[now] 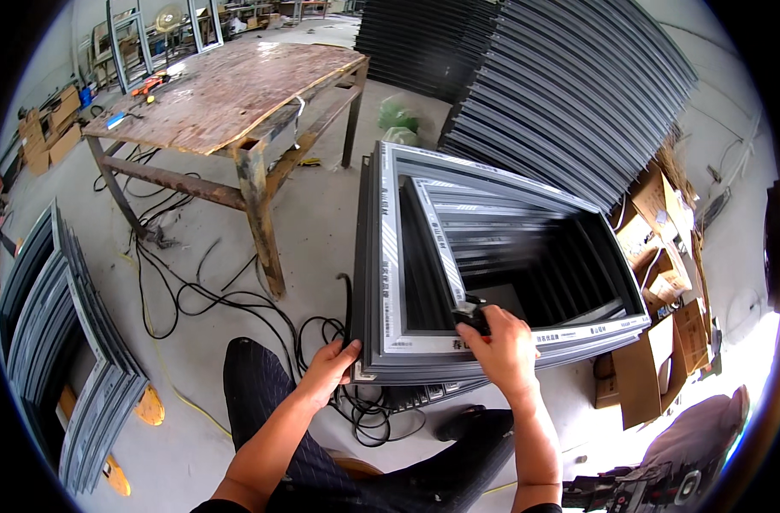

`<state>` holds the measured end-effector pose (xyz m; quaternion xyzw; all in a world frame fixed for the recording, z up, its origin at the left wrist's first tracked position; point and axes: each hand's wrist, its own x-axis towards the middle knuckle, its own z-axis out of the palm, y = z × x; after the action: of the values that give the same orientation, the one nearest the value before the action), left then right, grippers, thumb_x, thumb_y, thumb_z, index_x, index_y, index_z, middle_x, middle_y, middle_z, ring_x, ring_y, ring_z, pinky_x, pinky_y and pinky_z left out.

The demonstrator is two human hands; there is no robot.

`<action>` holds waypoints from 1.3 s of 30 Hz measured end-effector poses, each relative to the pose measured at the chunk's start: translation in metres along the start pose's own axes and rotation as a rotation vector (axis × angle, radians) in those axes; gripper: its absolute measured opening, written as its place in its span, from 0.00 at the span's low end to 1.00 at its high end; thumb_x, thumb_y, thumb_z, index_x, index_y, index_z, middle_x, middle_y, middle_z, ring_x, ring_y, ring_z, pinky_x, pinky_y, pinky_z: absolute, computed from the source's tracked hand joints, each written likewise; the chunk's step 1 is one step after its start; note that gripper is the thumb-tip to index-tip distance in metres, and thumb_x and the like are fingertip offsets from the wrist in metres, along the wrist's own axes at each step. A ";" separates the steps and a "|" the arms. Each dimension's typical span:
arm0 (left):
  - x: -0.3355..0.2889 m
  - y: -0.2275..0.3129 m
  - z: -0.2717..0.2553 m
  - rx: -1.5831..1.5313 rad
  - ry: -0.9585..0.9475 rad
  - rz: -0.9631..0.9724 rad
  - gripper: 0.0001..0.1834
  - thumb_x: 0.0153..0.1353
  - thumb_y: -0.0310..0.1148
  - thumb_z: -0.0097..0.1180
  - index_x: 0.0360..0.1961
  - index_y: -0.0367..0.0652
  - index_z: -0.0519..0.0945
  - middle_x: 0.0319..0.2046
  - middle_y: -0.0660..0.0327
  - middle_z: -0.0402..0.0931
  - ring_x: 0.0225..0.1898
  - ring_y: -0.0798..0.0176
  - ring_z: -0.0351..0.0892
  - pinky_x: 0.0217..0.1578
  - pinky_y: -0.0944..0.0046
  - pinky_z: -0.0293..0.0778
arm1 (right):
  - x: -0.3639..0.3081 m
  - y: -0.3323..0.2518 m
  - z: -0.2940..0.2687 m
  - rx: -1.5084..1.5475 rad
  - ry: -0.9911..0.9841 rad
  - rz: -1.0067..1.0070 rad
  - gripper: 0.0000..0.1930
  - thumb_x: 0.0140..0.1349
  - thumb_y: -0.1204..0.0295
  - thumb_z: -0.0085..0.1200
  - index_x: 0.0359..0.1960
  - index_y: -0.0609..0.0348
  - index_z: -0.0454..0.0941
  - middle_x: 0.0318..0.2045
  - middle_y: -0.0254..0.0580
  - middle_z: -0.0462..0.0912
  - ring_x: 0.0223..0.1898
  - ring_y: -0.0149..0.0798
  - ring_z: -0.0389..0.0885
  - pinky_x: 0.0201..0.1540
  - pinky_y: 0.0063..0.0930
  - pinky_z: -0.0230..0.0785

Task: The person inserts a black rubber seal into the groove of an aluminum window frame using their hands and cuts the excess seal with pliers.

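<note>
A stack of dark grey metal window frames (392, 256), with white printed film along the faces, stands in front of my knees. My left hand (328, 374) is closed on the lower left corner of the top frame, thumb on its side. Over the front rail, my right hand (505, 346) grips a small black object (470, 313) whose kind I cannot make out. That object meets the lower end of a narrower film-covered bar (437, 239) slanting inside the opening. Dark frame layers show below through the opening.
A worn wooden table (236, 90) on rusty metal legs stands far left. Black cables (227, 299) sprawl over the floor. More frames (82, 359) stack at the left, and tall stacks of dark profiles (570, 94) rise behind. Cardboard boxes (664, 368) lie at the right.
</note>
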<state>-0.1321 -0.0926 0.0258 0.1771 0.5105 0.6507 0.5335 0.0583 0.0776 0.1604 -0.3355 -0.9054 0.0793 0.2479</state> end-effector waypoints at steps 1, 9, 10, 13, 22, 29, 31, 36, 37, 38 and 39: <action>0.000 -0.003 -0.001 0.009 0.001 0.019 0.19 0.71 0.49 0.45 0.34 0.44 0.75 0.21 0.73 0.67 0.19 0.77 0.56 0.20 0.72 0.51 | -0.004 0.000 -0.005 0.014 0.056 0.001 0.14 0.53 0.66 0.64 0.24 0.63 0.72 0.23 0.47 0.79 0.26 0.49 0.78 0.32 0.41 0.68; -0.056 -0.016 -0.039 -0.336 0.248 0.347 0.21 0.70 0.46 0.41 0.38 0.37 0.75 0.21 0.63 0.67 0.22 0.70 0.61 0.27 0.69 0.58 | -0.112 -0.020 -0.022 1.772 -0.037 0.627 0.30 0.69 0.47 0.40 0.55 0.65 0.67 0.31 0.51 0.78 0.36 0.50 0.79 0.51 0.52 0.71; -0.070 -0.010 -0.034 -0.257 0.243 0.382 0.21 0.71 0.46 0.41 0.38 0.37 0.75 0.22 0.63 0.67 0.22 0.70 0.62 0.27 0.69 0.59 | -0.133 -0.027 -0.006 1.930 -0.224 0.882 0.30 0.68 0.48 0.41 0.57 0.64 0.66 0.34 0.53 0.78 0.40 0.52 0.79 0.54 0.54 0.68; -0.116 -0.002 -0.013 -0.122 0.099 0.365 0.19 0.72 0.43 0.42 0.42 0.36 0.75 0.27 0.60 0.73 0.25 0.70 0.67 0.28 0.70 0.64 | -0.219 -0.045 0.048 1.933 -0.716 1.553 0.28 0.64 0.56 0.50 0.61 0.59 0.65 0.42 0.55 0.79 0.49 0.55 0.77 0.62 0.59 0.60; -0.126 -0.020 0.034 0.366 -0.203 0.129 0.12 0.72 0.32 0.46 0.45 0.36 0.78 0.19 0.66 0.70 0.20 0.76 0.68 0.22 0.72 0.65 | -0.245 -0.064 0.031 1.706 -0.872 0.968 0.34 0.59 0.70 0.60 0.65 0.57 0.59 0.43 0.49 0.76 0.44 0.43 0.76 0.46 0.37 0.70; -0.128 -0.018 0.040 0.839 -0.064 0.407 0.06 0.65 0.27 0.52 0.41 0.36 0.75 0.23 0.53 0.75 0.23 0.52 0.76 0.24 0.58 0.70 | -0.219 -0.049 0.034 0.679 -0.568 0.327 0.33 0.58 0.69 0.61 0.65 0.61 0.64 0.41 0.51 0.77 0.43 0.50 0.76 0.48 0.37 0.70; -0.128 -0.021 0.036 0.874 -0.044 0.454 0.05 0.62 0.26 0.54 0.38 0.37 0.74 0.24 0.50 0.74 0.25 0.44 0.75 0.25 0.53 0.70 | -0.205 -0.055 0.030 0.637 -0.598 0.287 0.34 0.59 0.69 0.61 0.67 0.61 0.61 0.43 0.52 0.77 0.45 0.50 0.76 0.49 0.37 0.70; -0.131 -0.025 0.033 0.960 0.021 0.559 0.05 0.62 0.27 0.55 0.36 0.38 0.74 0.22 0.52 0.73 0.23 0.46 0.75 0.24 0.53 0.70 | -0.198 -0.065 0.031 0.574 -0.619 0.255 0.32 0.59 0.70 0.60 0.65 0.62 0.63 0.43 0.52 0.77 0.44 0.51 0.77 0.48 0.37 0.71; -0.131 -0.024 0.032 0.973 0.020 0.556 0.05 0.62 0.27 0.55 0.37 0.38 0.75 0.22 0.52 0.73 0.23 0.47 0.75 0.24 0.53 0.70 | -0.196 -0.066 0.031 0.562 -0.617 0.236 0.29 0.59 0.70 0.60 0.61 0.65 0.65 0.42 0.52 0.78 0.43 0.49 0.78 0.47 0.35 0.71; -0.130 -0.023 0.030 0.985 0.019 0.552 0.05 0.61 0.27 0.56 0.37 0.37 0.75 0.22 0.53 0.74 0.23 0.47 0.75 0.24 0.53 0.70 | -0.193 -0.066 0.030 0.550 -0.614 0.218 0.26 0.59 0.71 0.61 0.57 0.68 0.67 0.41 0.52 0.78 0.41 0.47 0.79 0.45 0.33 0.71; -0.129 -0.024 0.029 0.999 0.015 0.545 0.06 0.61 0.27 0.56 0.37 0.37 0.76 0.23 0.53 0.74 0.23 0.48 0.76 0.24 0.53 0.70 | -0.191 -0.064 0.030 0.540 -0.612 0.203 0.23 0.58 0.71 0.62 0.52 0.71 0.69 0.40 0.53 0.79 0.40 0.45 0.79 0.44 0.31 0.71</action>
<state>-0.0501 -0.1944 0.0582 0.5287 0.6959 0.4455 0.1942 0.1316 -0.0943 0.0786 -0.3071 -0.8463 0.4336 0.0377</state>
